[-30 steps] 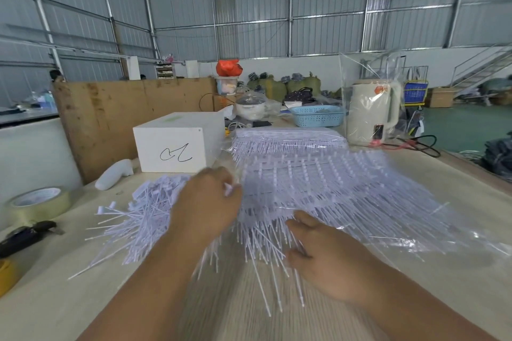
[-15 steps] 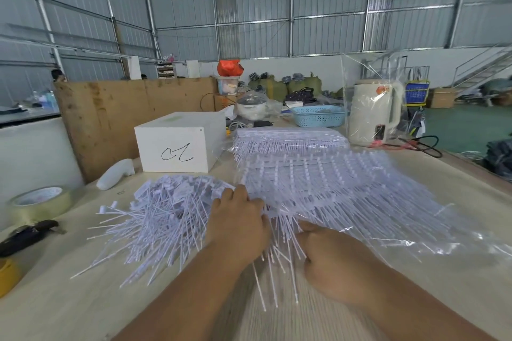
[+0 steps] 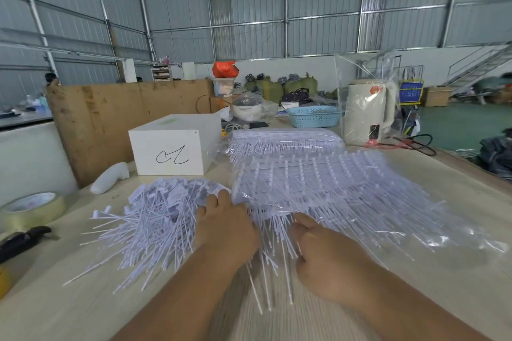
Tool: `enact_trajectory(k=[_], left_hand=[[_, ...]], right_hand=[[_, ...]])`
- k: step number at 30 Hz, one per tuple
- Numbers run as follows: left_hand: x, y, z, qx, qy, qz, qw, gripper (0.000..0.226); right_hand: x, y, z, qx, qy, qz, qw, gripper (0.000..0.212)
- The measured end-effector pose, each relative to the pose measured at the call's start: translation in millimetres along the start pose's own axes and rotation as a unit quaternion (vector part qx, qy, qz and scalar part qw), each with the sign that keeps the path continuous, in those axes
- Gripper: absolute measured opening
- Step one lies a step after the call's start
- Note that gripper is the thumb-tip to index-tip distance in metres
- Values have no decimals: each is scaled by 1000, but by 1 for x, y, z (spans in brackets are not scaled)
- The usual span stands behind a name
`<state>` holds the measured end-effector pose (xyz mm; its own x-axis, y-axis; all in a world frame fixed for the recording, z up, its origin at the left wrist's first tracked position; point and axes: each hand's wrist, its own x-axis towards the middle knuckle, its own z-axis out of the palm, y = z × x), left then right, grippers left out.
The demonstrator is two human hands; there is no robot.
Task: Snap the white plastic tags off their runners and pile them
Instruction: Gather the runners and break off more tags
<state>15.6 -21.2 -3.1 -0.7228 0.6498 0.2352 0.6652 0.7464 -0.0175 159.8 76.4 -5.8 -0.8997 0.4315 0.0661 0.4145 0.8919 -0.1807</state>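
A loose pile of snapped-off white tags (image 3: 155, 219) is spread over the pale surface (image 3: 55, 310) to the left of centre, the thin tails fanned toward the camera. Just to its right, sheets of tags still on their runners (image 3: 318, 183) are stacked, partly wrapped in clear plastic film (image 3: 454, 232), and a second wrapped stack (image 3: 282, 141) is laid behind them. The near edge of the front stack is met by both hands. The left hand (image 3: 225, 225) is seen from the back, between pile and stack, with fingers bent forward onto the tags; whether anything is pinched cannot be told. The right hand (image 3: 327, 260) is curled at the hanging tails of the near sheet, and its grip is likewise hidden. Some tails are blurred below the hands.

Behind the pile, a white box (image 3: 171, 148) bearing a black scribble is set, with a white handheld tool (image 3: 109, 181) beside it. A roll of clear tape (image 3: 33, 207) and a black tool (image 3: 23, 239) are placed at the left edge. Farther back, a blue basket (image 3: 314, 116) and a cream kettle (image 3: 368, 115) under plastic are visible.
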Motion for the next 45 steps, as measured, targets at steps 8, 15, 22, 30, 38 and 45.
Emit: enact_trajectory(k=[8, 15, 22, 30, 38, 45], left_hand=[[0, 0, 2, 27, -23, -27, 999, 54], [3, -5, -2, 53, -31, -29, 998, 56], [0, 1, -9, -58, 26, -38, 997, 42], [6, -9, -16, -500, -8, -35, 865, 21], [-2, 2, -11, -483, -1, 111, 868, 34], [-4, 2, -8, -502, 85, 130, 851, 33]], right_hand=[[1, 1, 2, 13, -7, 7, 1000, 53], [-1, -1, 0, 41, 62, -12, 997, 60], [3, -1, 7, 43, 71, -14, 996, 61], [12, 11, 11, 65, 93, -49, 992, 51], [18, 8, 12, 25, 51, -33, 998, 47], [17, 8, 10, 6, 59, -7, 998, 39]])
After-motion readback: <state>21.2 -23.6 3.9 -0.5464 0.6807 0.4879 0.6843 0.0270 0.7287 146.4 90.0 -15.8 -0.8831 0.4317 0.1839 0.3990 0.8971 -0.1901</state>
